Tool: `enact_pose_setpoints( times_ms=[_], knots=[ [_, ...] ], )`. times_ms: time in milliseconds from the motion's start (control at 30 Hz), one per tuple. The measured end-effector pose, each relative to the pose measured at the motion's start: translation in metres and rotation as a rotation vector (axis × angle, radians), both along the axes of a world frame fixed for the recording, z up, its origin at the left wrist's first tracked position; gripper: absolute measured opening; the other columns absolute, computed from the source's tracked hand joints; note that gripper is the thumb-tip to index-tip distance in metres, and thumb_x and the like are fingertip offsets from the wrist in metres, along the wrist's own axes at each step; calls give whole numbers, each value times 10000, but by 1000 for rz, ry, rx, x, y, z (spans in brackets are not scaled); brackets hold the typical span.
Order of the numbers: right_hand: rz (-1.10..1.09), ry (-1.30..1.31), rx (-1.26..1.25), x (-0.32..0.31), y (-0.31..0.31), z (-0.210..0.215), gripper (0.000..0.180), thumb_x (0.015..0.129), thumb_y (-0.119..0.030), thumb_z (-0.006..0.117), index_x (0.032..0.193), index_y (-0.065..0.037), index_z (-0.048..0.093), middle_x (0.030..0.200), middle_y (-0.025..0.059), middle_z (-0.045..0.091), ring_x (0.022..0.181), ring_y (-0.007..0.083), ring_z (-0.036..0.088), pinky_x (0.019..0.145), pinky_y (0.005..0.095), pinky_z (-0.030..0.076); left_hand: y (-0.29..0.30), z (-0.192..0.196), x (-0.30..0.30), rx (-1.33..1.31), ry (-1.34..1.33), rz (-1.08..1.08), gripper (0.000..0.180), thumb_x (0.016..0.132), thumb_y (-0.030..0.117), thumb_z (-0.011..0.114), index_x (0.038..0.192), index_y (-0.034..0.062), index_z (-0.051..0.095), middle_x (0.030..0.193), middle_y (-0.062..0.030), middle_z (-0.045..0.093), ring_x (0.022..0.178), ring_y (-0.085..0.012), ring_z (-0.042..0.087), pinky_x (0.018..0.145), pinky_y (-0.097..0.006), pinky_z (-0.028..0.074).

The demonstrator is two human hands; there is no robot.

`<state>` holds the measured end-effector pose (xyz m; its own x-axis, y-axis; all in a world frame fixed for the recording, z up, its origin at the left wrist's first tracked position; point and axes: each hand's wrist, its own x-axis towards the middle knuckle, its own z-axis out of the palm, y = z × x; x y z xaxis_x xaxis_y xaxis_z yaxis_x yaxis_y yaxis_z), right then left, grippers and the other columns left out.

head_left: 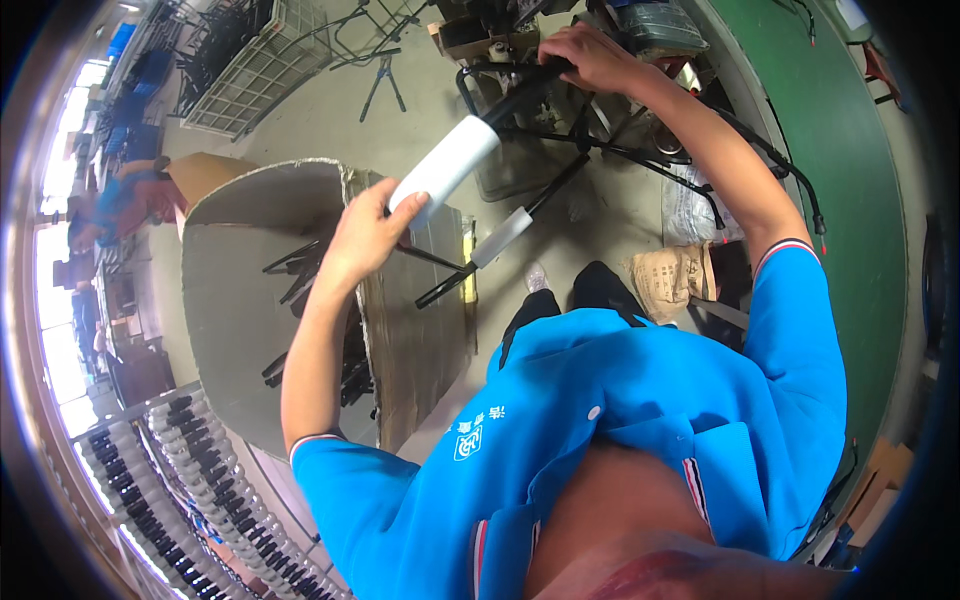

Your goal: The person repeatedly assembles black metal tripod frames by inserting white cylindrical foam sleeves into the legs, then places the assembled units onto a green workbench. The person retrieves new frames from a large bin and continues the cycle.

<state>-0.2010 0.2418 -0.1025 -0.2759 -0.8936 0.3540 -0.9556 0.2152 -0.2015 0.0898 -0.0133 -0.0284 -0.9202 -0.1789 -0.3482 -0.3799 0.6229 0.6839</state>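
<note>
My left hand is closed round the lower end of a white cylindrical sleeve, its thumb lying along the side. A black tube comes out of the sleeve's upper end and slants up to the right. Round that tube's far part, my right hand is closed. The tube seems to belong to a black metal frame with bent legs. Below the white sleeve, a second black bar carries a greyish-white sleeve; neither hand touches it. My left palm hides the white sleeve's lowest end.
A tall cardboard box with black parts inside stands at my left. A green surface runs along the right. A brown paper sack sits near my feet. White wire crates stand far left; another person is beyond the box.
</note>
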Motion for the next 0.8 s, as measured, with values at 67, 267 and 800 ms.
enact_pose_setpoints(
  times_ms=[67, 267, 800],
  knots=[
    [8, 79, -26, -30, -11, -6, 297, 695, -47, 682, 944, -97, 528, 901, 55, 600, 927, 265, 573, 801, 389, 420, 1, 15, -32, -65, -56, -13, 389, 911, 339, 557, 959, -47, 575, 693, -56, 559, 560, -111, 541, 551, -261, 456],
    [-18, 115, -31, -58, -21, -14, 332, 751, -83, 655, 1053, -115, 522, 991, 57, 622, 983, 263, 581, 820, 404, 419, -3, 25, -77, -85, -105, 38, 405, 921, 351, 543, 951, -52, 580, 693, -58, 561, 537, -114, 536, 542, -264, 449],
    [-36, -3, 259, -96, -50, -42, 415, 820, -131, 588, 1217, -130, 469, 1164, 112, 548, 1080, 319, 524, 890, 412, 439, 2, 5, -78, -71, -101, 163, 463, 869, 441, 578, 903, -20, 606, 608, -91, 585, 557, -162, 588, 584, -305, 455]
  ],
)
